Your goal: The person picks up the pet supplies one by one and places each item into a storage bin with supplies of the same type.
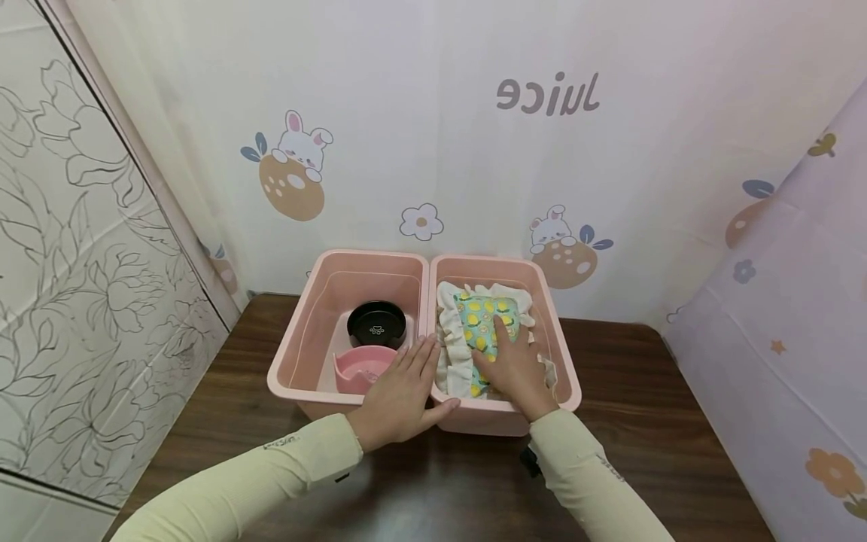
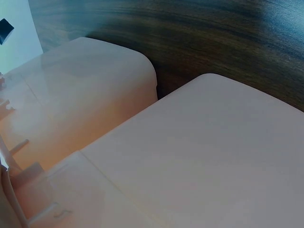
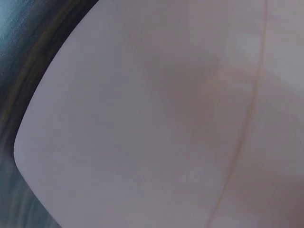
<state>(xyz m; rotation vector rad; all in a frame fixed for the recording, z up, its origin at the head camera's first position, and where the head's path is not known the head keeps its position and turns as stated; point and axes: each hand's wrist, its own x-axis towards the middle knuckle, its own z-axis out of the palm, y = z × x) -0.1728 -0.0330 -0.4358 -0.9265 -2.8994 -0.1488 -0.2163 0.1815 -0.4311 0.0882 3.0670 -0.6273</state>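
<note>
Two pink plastic bins stand side by side. In the right bin (image 1: pixel 567 369) lies a teal lemon-print cloth piece (image 1: pixel 477 320) with white ruffled edges. My right hand (image 1: pixel 515 369) reaches over the front rim and rests on the cloth, thumb and fingers spread. My left hand (image 1: pixel 400 395) lies across the front rims where the bins meet, its fingers straight and together. Just beyond it, the left bin (image 1: pixel 291 354) holds a black pet bowl (image 1: pixel 376 325) with a paw mark and a pink eared bowl (image 1: pixel 362 367), partly hidden by my left hand.
The bins sit on a dark wood table (image 1: pixel 630 436) near its back edge. Behind them hangs a printed curtain (image 1: pixel 474 181) with rabbits and flowers. A panel with flower line drawings (image 1: pixel 88 301) is on the left. Both wrist views mostly show outer bin walls (image 2: pixel 213 152).
</note>
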